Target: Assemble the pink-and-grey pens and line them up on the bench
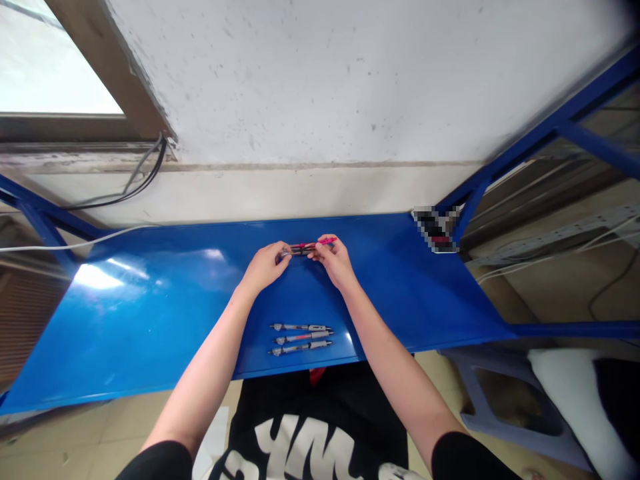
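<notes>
Above the back half of the blue table (pixel 165 313), both hands meet at a small bunch of pens (pixel 301 250), one of them with a red end (pixel 327 241). My left hand (pixel 267 265) is closed round the left ends of the bunch. My right hand (pixel 334 261) pinches the right ends, the red end showing above its fingers. How many pens are in the bunch I cannot make out. Nearer the front edge, three clear-and-grey pens (pixel 303 338) lie side by side, between my forearms.
A blurred-out item (pixel 437 230) lies at the table's back right corner. Blue metal frames (pixel 530 140) rise at both ends. A white cable (pixel 115 235) runs over the back left edge. The wall (pixel 325 87) stands behind; a grey stool (pixel 515 400) is at the lower right.
</notes>
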